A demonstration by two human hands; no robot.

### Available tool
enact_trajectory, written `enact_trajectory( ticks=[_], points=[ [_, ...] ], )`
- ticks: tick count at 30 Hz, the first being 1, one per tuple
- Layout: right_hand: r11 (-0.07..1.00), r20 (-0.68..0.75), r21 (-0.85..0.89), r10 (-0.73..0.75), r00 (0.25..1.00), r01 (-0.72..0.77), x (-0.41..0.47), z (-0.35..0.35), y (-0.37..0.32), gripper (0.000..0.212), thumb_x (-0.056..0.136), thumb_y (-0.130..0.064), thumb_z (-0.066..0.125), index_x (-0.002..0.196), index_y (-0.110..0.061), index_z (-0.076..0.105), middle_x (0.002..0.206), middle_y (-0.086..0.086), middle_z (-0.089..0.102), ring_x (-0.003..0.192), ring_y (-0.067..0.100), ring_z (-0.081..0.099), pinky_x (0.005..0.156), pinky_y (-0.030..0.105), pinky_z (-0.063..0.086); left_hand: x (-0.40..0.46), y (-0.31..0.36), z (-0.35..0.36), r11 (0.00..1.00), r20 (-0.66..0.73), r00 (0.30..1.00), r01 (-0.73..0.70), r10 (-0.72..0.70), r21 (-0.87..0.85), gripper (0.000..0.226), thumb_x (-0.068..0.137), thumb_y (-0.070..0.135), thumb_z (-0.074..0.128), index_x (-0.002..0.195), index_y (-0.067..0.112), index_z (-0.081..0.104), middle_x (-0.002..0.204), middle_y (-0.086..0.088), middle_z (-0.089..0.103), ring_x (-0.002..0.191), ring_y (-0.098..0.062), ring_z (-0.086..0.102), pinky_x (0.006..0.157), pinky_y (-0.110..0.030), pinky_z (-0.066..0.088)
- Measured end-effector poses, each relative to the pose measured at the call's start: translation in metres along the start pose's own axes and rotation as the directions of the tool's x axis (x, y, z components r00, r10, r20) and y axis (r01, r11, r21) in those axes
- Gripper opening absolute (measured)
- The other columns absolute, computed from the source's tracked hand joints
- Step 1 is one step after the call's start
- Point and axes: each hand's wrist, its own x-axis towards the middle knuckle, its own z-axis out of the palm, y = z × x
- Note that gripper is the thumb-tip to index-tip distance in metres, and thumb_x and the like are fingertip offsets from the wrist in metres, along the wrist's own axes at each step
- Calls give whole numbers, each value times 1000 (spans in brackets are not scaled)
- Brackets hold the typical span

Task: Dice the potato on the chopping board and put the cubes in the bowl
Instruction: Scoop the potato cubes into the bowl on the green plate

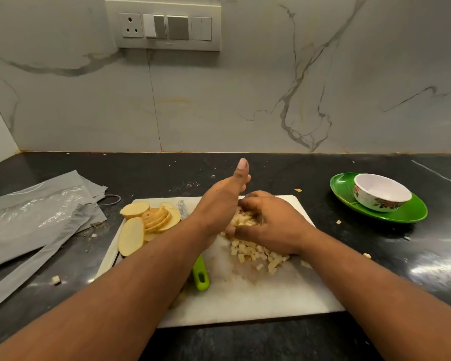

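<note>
A white chopping board [245,298] lies on the black counter. A heap of pale potato cubes [255,252] sits at its middle. My left hand [219,201] and my right hand [271,220] cup the heap from both sides, palms facing each other, with cubes pressed between them. My left thumb points up. Potato slices [146,220] lie fanned at the board's left end. A knife with a green handle [201,273] lies on the board under my left forearm, its blade hidden. A white flowered bowl [382,191] stands empty on a green plate [412,214] at the right.
Grey plastic bags [37,217] lie on the counter at the left. Stray cubes [55,279] are scattered on the counter around the board. A marble wall with a switch panel [164,26] rises behind the counter.
</note>
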Motion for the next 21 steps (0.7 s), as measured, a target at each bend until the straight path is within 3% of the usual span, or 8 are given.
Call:
enact_trajectory(
  ticks=[3, 6, 9, 13, 16, 19, 21],
  points=[
    [996, -31, 46, -72, 997, 73, -3, -2, 4, 65, 72, -66, 75, 127, -35, 60, 125, -15, 52, 114, 3, 49, 102, 34, 44, -1, -1, -1, 997, -7, 1000, 9, -9, -80, 87, 75, 91, 35, 131, 33, 68, 141, 2, 64, 131, -17, 57, 120, -49, 36],
    [994, -25, 39, -104, 994, 105, -5, 1, 4, 88, 64, -73, 77, 138, -36, 48, 136, -14, 48, 124, 5, 44, 106, 31, 40, 0, -3, -2, 987, -18, 1000, 12, -15, -157, 86, 69, 93, 43, 117, 29, 76, 126, 1, 71, 120, -17, 66, 114, -48, 44],
    [994, 15, -36, -99, 995, 100, -1, 7, -1, 101, 59, -77, 74, 143, -35, 39, 141, -12, 47, 128, 9, 43, 107, 35, 41, -1, 0, -1, 973, 5, 999, 51, -52, -224, 91, 64, 93, 45, 119, 27, 75, 133, -3, 67, 123, -21, 64, 115, -49, 44],
    [991, -32, -89, -104, 994, 100, 4, 12, -3, 77, 67, -66, 73, 131, -33, 46, 126, -11, 51, 115, 11, 45, 97, 35, 45, -3, 4, -1, 936, 36, 996, 86, -79, -340, 96, 65, 91, 47, 126, 21, 69, 143, -12, 60, 126, -27, 61, 114, -49, 45],
    [990, -89, -78, -121, 989, 114, 7, 15, -8, 58, 71, -56, 72, 120, -33, 52, 117, -13, 53, 105, 12, 47, 91, 34, 47, -3, 4, 0, 906, 35, 995, 100, -93, -411, 94, 63, 88, 53, 119, 15, 73, 119, -10, 75, 109, -25, 73, 105, -46, 54],
    [990, -130, -65, -136, 982, 128, 11, 18, -11, 48, 67, -59, 62, 107, -33, 57, 110, -13, 57, 100, 13, 53, 88, 38, 49, -1, 1, 1, 898, 46, 994, 106, -95, -427, 92, 64, 88, 55, 117, 14, 75, 105, -6, 79, 91, -17, 77, 93, -40, 58],
    [986, -136, -80, -154, 979, 144, 13, 20, -12, 51, 67, -61, 59, 108, -31, 60, 115, -11, 60, 104, 14, 55, 89, 37, 49, 2, -2, 2, 920, 27, 994, 106, -103, -378, 91, 59, 93, 62, 110, 19, 79, 107, -2, 79, 97, -17, 76, 99, -42, 55]
  ],
)
